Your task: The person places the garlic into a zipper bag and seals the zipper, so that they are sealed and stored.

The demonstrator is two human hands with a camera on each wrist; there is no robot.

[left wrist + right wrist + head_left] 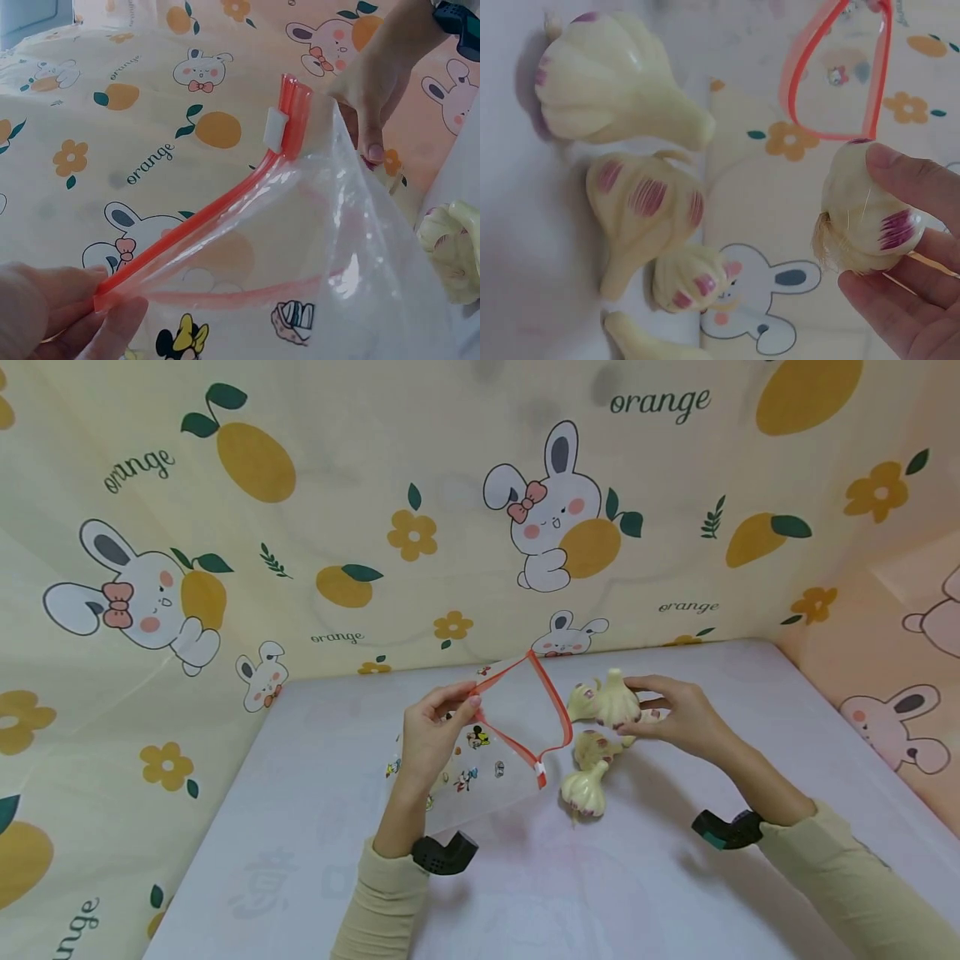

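My left hand (429,739) pinches the red-edged rim of a clear zip bag (491,789) printed with cartoon figures. The bag's mouth gapes toward the right, and a white slider (276,130) sits at one end of the red zip strip. In my right hand (688,720), thumb and fingers grip a garlic bulb (870,210) with purple streaks and dry roots. That bulb is raised, to the right of the bag's mouth. Below it lie several more garlic bulbs, among them a pale one (585,790) nearest me and a purple-striped one (646,193).
A white-covered table (300,827) lies under everything. Behind it hangs a cream cloth (360,460) with rabbits and oranges, and a pinkish cloth (892,635) closes off the right side. Each wrist wears a black camera (444,853).
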